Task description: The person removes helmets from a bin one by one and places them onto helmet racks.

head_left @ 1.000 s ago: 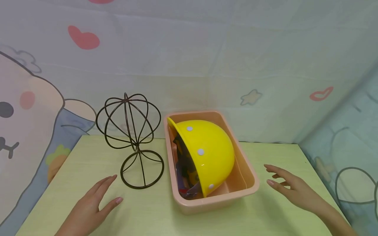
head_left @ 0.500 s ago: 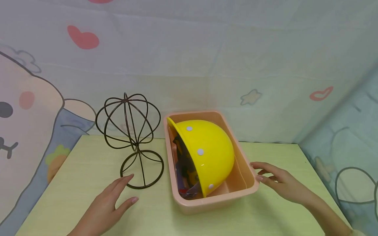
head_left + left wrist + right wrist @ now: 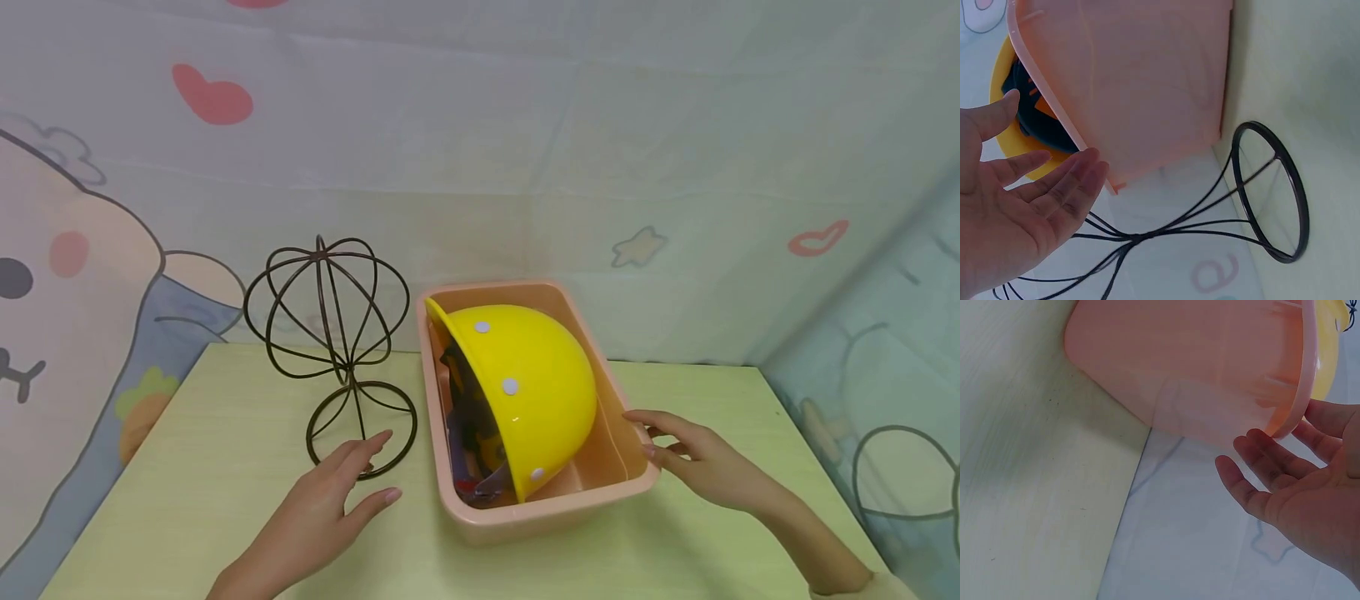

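A pink plastic bin (image 3: 540,508) stands on the table, with a yellow helmet (image 3: 551,392) with white dots lying on its side inside. Dark and colored items (image 3: 472,433) show beside the helmet's open side, partly hidden by it. My right hand (image 3: 705,462) reaches the bin's right rim, thumb and index fingertips right at the edge, the other fingers loosely bent below it in the right wrist view. My left hand (image 3: 315,508) is left of the bin, fingers extended and apart from the thumb, holding nothing. It overlaps the base of a black wire stand (image 3: 348,367) in the head view.
The wire stand, with a round cage top, is left of the bin near the table's back edge. A pale wooden table (image 3: 187,433) carries everything. Behind it hangs a printed cloth (image 3: 480,150), and another side of printed cloth (image 3: 892,350) rises at the right.
My right hand has moved left to the bin's right rim. My left hand has moved right and a little up, toward the bin. The bin and helmet have stayed put.
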Demonstrator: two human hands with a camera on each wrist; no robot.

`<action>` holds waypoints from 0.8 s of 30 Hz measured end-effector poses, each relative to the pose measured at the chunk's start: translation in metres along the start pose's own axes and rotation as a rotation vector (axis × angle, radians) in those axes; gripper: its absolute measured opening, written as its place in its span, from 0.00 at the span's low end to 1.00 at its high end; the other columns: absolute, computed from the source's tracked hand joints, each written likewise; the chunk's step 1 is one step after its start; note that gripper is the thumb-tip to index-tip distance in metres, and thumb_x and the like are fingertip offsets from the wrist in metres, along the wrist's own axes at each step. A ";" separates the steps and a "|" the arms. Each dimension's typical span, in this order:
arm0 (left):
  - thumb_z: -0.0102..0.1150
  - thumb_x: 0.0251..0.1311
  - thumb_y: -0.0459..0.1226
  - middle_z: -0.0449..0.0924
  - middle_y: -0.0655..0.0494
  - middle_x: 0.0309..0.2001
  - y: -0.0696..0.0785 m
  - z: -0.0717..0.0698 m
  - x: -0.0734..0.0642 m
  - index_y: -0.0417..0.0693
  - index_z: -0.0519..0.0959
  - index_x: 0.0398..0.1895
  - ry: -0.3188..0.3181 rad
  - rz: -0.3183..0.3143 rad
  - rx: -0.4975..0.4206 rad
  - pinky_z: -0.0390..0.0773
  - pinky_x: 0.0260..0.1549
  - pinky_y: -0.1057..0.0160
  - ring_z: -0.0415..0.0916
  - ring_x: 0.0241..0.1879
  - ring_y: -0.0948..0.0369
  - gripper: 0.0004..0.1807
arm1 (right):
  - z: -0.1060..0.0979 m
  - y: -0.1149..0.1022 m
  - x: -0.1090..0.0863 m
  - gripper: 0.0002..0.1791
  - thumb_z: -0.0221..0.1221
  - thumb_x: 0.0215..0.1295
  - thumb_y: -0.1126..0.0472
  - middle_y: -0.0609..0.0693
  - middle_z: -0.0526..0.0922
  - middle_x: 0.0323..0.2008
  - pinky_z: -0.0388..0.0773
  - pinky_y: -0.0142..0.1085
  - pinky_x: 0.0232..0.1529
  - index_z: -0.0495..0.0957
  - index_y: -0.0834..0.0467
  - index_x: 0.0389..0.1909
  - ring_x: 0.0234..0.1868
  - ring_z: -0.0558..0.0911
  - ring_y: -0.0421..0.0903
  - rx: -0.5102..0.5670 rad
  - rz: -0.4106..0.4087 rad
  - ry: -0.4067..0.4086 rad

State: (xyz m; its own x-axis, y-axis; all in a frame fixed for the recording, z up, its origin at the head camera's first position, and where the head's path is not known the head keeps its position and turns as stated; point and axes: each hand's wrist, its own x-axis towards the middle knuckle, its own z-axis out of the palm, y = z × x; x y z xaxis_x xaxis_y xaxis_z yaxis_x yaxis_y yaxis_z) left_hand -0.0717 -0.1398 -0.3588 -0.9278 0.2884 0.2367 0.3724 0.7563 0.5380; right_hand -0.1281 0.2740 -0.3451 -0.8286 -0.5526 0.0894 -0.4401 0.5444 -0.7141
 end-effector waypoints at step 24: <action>0.60 0.57 0.39 0.76 0.53 0.43 0.022 0.007 0.046 0.39 0.67 0.59 -0.044 0.036 -0.241 0.78 0.36 0.64 0.71 0.37 0.62 0.28 | -0.001 0.000 0.000 0.24 0.54 0.64 0.64 0.61 0.69 0.58 0.79 0.34 0.42 0.64 0.64 0.61 0.49 0.72 0.43 -0.029 0.035 -0.020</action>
State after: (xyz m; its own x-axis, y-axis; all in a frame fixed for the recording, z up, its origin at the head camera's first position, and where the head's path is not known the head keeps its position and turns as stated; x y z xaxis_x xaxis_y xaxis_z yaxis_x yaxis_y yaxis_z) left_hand -0.1063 -0.1061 -0.3420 -0.9118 0.3425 0.2266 0.3956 0.5847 0.7083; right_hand -0.1291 0.2749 -0.3446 -0.8370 -0.5449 0.0508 -0.4208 0.5815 -0.6963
